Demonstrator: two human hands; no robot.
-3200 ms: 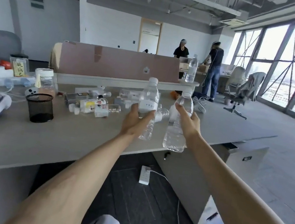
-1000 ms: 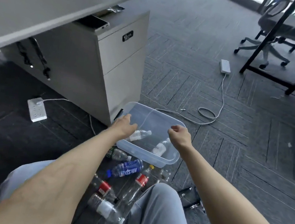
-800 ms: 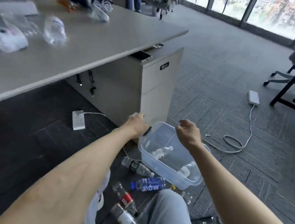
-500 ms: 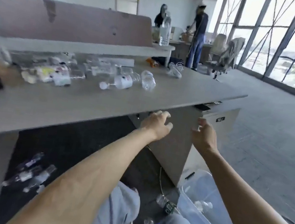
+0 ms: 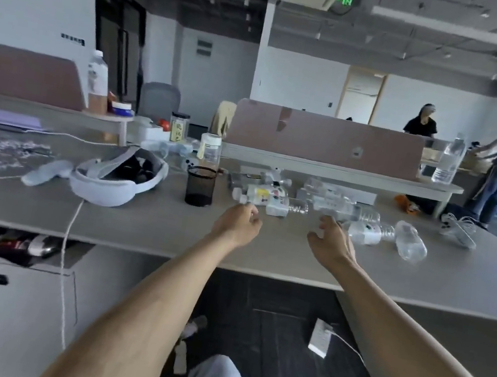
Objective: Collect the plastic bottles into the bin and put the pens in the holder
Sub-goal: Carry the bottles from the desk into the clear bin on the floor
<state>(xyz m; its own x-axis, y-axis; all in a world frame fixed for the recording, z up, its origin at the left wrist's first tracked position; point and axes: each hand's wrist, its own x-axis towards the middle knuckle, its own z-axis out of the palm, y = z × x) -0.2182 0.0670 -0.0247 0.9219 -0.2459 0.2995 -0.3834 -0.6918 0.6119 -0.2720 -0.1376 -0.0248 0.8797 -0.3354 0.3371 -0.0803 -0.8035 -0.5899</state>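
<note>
Two bare forearms reach forward from the bottom of the view and cross the front edge of the grey desk [image 5: 135, 228]. The left hand [image 5: 239, 224] and right hand [image 5: 329, 244] hang side by side above the desktop, apart from each other. At the left lies a white headset [image 5: 116, 182], its cable dropping over the desk edge. Right of it the black mesh holder [image 5: 200, 186] stands upright, just left of and beyond the left hand. A band of open desktop runs between the front edge and both hands, and widens to the right of the right hand. The plastic bottles [image 5: 268, 196] lie on their sides in a loose cluster just beyond the hands, trailing right to a clear bottle [image 5: 411, 242]. The left hand's fingers are loosely curled and hold nothing; whether they touch the nearest bottle I cannot tell. The right hand is spread wide, thumb out, and is also empty.
</note>
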